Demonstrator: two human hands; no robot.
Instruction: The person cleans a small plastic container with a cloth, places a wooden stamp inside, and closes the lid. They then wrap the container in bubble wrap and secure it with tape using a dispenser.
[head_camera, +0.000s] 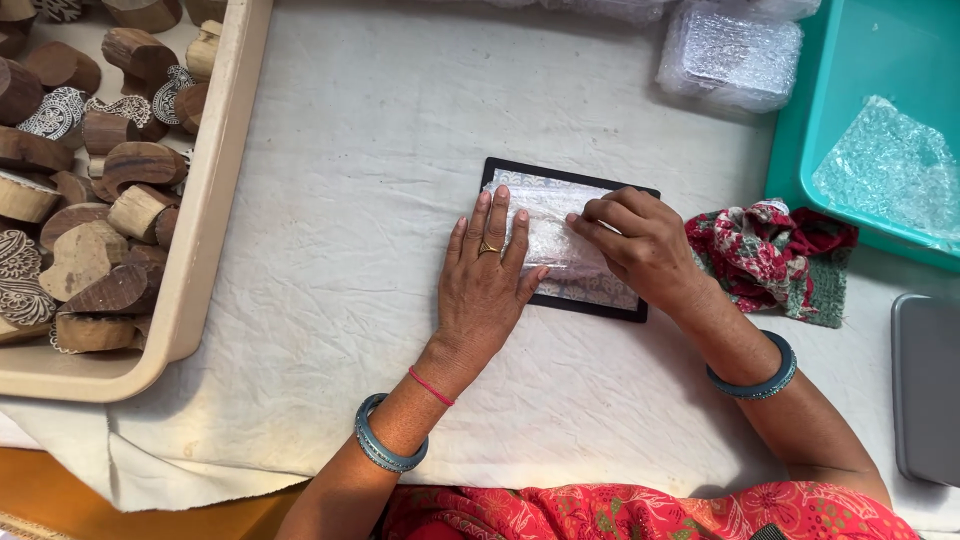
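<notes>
Left hand (487, 285) flat, right hand (632, 240) pinching film on black-framed tile (560, 235) (wrinkled white cloth (330, 250)).

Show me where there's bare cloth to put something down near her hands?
Widest bare cloth lies between the beige tray of wooden blocks and the black-framed panel under both hands. More runs below the panel, toward her. Right side is crowded: patterned rag, teal bin, bubble-wrapped packs, grey slab.

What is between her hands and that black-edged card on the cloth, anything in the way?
Nothing visible. The left hand lies flat on the black-edged card, and the right hand pinches the clear wrapping lying over it. The patterned fabric scrap sits off to the card's right, apart from it.
</notes>
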